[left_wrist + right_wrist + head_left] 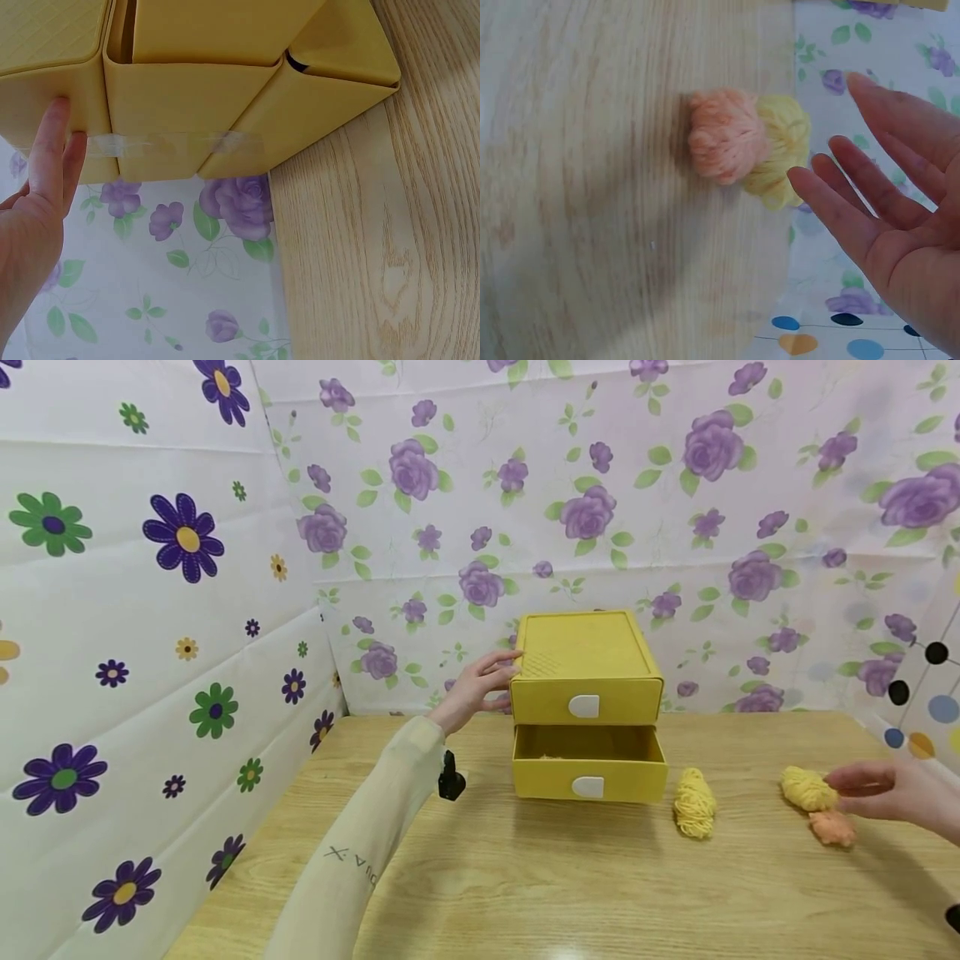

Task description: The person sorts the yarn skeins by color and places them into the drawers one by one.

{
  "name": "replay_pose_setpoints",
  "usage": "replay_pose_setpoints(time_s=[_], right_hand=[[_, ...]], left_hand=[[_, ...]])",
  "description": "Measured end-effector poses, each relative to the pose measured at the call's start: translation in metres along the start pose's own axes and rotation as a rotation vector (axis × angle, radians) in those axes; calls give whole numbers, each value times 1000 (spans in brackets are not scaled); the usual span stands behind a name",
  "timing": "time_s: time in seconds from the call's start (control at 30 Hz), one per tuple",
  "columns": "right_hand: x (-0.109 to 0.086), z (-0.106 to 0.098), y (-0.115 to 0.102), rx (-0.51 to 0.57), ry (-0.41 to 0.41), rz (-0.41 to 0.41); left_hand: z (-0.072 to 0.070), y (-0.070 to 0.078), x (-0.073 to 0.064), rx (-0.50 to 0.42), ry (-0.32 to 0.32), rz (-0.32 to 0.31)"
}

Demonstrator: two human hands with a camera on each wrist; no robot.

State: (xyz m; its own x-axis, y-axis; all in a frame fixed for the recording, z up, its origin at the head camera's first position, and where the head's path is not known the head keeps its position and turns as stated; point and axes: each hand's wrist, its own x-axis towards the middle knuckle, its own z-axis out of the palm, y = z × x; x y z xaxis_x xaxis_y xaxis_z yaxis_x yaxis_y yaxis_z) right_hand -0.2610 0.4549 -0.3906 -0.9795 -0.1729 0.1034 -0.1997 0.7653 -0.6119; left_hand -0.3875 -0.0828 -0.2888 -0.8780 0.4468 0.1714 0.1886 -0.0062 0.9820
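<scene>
In the head view, the yellow cabinet (592, 643) turns its handled front toward the person, and its lower drawer (551, 781) juts out the same way, its long axis running across the cabinet's width. The left hand (476, 691) touches the cabinet's left side, fingers extended and gripping nothing. Just right of the cabinet, a yellow yarn skein (695, 803) lies with its long axis running front to back, narrower end away from the person. Farther right of the cabinet, a yellow yarn bundle (807, 788) slants, its left end toward the cabinet and its other end by the right hand (894, 791); a rounded peach yarn bundle (832, 828) adjoins its near side. In the left wrist view, fingertips meet the cabinet's side wall, above a strip of clear tape (187, 144). In the right wrist view, the right fingers are spread and loosely bent beside the two bundles, holding neither; whether they touch the yellow one cannot be told.
</scene>
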Motion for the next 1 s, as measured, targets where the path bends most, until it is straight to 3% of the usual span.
replay_pose_setpoints(time_s=[0.13,0.23,0.37,0.63,0.9,1.0], right_hand=[[0,2,7,-89,0,-12],[-1,4,10,-90,-29,7],[-3,6,12,-53,-67,13],[-5,13,19,0,-81,-49],[-3,17,30,135,-108,-209],[-2,18,28,85,-120,-163]], left_hand=[[0,1,0,3,2,0],[1,2,-1,1,-2,-7],[2,8,-5,-9,-27,-15],[6,21,-13,0,-54,-13],[7,23,-16,-7,-53,-19],[7,22,-15,-13,-53,-22]])
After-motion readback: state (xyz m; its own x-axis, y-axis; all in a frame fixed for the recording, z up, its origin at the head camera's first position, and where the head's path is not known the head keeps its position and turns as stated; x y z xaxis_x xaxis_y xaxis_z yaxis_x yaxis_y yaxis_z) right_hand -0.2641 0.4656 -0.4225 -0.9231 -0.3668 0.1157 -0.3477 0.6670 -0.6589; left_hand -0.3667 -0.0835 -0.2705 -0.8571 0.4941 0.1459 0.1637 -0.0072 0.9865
